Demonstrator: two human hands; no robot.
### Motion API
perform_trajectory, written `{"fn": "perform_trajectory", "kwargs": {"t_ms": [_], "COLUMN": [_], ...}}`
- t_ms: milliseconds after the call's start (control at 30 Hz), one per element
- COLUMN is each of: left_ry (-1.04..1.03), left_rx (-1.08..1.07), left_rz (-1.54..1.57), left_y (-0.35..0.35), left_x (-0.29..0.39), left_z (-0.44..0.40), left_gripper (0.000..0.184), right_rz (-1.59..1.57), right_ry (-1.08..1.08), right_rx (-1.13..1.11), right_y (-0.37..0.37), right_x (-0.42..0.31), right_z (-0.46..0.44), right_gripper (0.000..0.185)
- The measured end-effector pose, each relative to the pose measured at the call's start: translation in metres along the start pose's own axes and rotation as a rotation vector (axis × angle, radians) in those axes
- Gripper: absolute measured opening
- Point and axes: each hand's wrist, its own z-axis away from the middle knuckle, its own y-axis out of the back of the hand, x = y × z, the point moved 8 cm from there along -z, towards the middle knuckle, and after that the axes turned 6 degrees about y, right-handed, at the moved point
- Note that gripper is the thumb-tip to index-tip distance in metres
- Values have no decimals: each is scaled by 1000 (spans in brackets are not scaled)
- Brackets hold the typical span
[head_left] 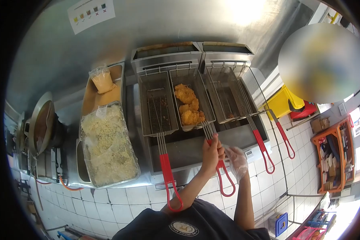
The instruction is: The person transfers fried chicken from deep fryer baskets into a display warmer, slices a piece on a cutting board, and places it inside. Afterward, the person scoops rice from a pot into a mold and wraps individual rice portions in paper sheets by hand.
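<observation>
My left hand (pixel 213 155) is bare and wrapped round the red handle (pixel 225 180) of the middle fry basket (pixel 203 90). Several golden fried pieces (pixel 189 105) lie in that basket. Just right of the handle is my right hand (pixel 237 161), in a clear plastic glove; its fingers are blurred by the glove, so what they hold, if anything, cannot be made out. An empty basket (pixel 158 110) with a red handle stands to the left. More wire baskets (pixel 222 94) with red handles are on the right side of the fryer (pixel 188 154).
Left of the fryer lie a tray of pale crumbly coating (pixel 108 144) and a metal pan (pixel 93 98) holding a bag of orange powder (pixel 103 81). A large round pan (pixel 42 128) is at far left. Yellow bin (pixel 278 105) and orange shelf (pixel 336 152) stand right.
</observation>
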Motion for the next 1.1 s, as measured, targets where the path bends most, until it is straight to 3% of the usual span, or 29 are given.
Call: {"fn": "perform_trajectory", "kwargs": {"t_ms": [100,233,267,300,333,400,500,533,600,667,700,767,800,833,900,933,1000,1033,1100], "left_ry": [-44,-69,-69,-70,-75,-88,-72,-61,-48,-6,15,56,76,94,142,181,262,317,444], "left_rx": [-67,-84,-82,-81,-85,-175,-246,-289,-387,-414,-435,-487,-507,-531,-593,-637,-719,-740,-797], "left_rz": [-67,-51,-72,-94,-118,-161,-239,-256,-302,-313,-319,-370,-396,-414,-436,-454,-491,-508,-547], "left_y": [-29,-55,-61,-66,-71,-80,-93,-96,-101,-97,-95,-88,-82,-77,-70,-68,-61,-55,-42], "left_x": [28,34,27,20,15,11,7,3,-2,-6,-8,-15,-19,-22,-24,-28,-34,-36,-41], "left_z": [18,35,44,54,63,89,144,163,203,243,264,304,324,342,377,391,416,426,443], "left_gripper": [27,20,20,21,23,30,31,32,33,36,36,41,42,43,47,47,47,47,47], "right_rz": [79,-66,23,-310,-438,6,-187,-120,-159,-480,-320,-546,-291,2,181,692,1377,1023,980], "right_ry": [-129,-337,-297,-184,-201,-382,-499,-458,-181,58,230,586,660,768,987,1244,1547,1161,672], "right_rx": [96,143,194,136,98,222,325,361,230,234,188,178,227,372,512,617,685,452,357], "right_y": [46,124,121,128,127,145,136,139,168,194,204,211,206,194,162,139,83,74,52], "right_x": [52,184,179,203,210,256,245,232,246,192,138,27,-41,-104,-198,-238,-273,-292,-276], "right_z": [44,115,145,167,189,221,265,269,255,242,240,262,286,324,389,428,468,462,435], "right_gripper": [28,30,31,29,26,23,23,23,31,40,47,39,47,33,24,24,25,27,27]}}
